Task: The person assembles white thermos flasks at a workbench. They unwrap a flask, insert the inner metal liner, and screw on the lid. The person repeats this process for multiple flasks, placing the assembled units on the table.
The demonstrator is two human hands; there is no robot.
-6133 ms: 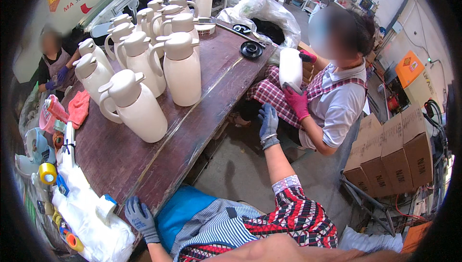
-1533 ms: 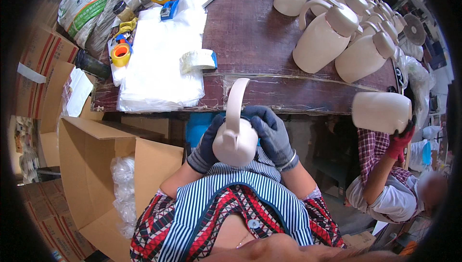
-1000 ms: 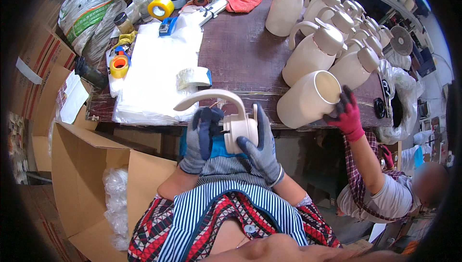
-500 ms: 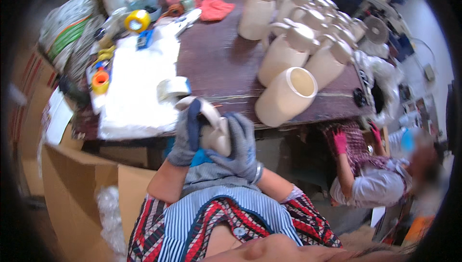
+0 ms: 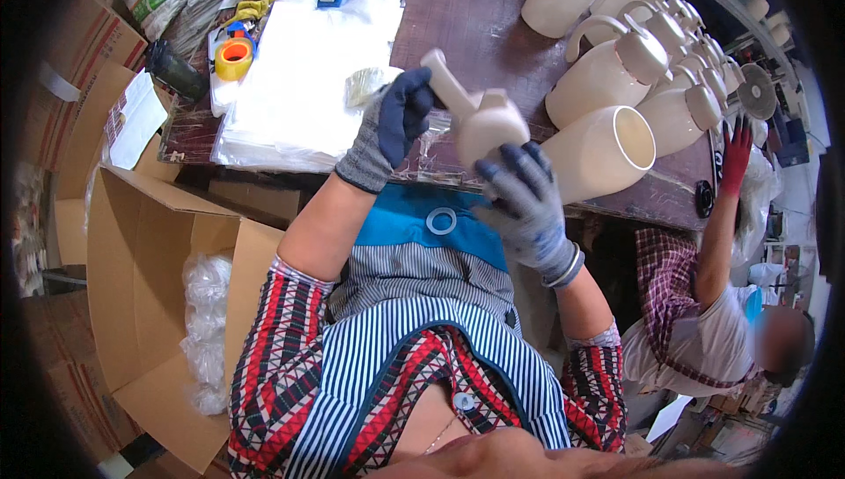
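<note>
Between my gloved hands, over the table's front edge, is a beige plastic jug top (image 5: 491, 131) with a handle. My left hand (image 5: 400, 118) is closed on the end of its handle. The fingers of my right hand (image 5: 526, 202) are bent against the lower right side of the lid part. A pale flat ring (image 5: 441, 221) shows against the blue cloth on my lap; I cannot tell if it lies there. Just right of my right hand, an open beige jug body (image 5: 585, 162) leans with its mouth toward the upper right.
Several lidded beige jugs (image 5: 603, 78) crowd the right of the dark table (image 5: 466, 25). White plastic sheets (image 5: 295, 83) and tape rolls (image 5: 234, 58) are at left. An open cardboard box (image 5: 145, 259) stands lower left. A co-worker's red-gloved hand (image 5: 736, 158) reaches past the table's right end.
My hands have moved apart and up, turning the jug top so its handle points upper left. The pale ring has come into view. The co-worker's arm now reaches up, and my view has shifted.
</note>
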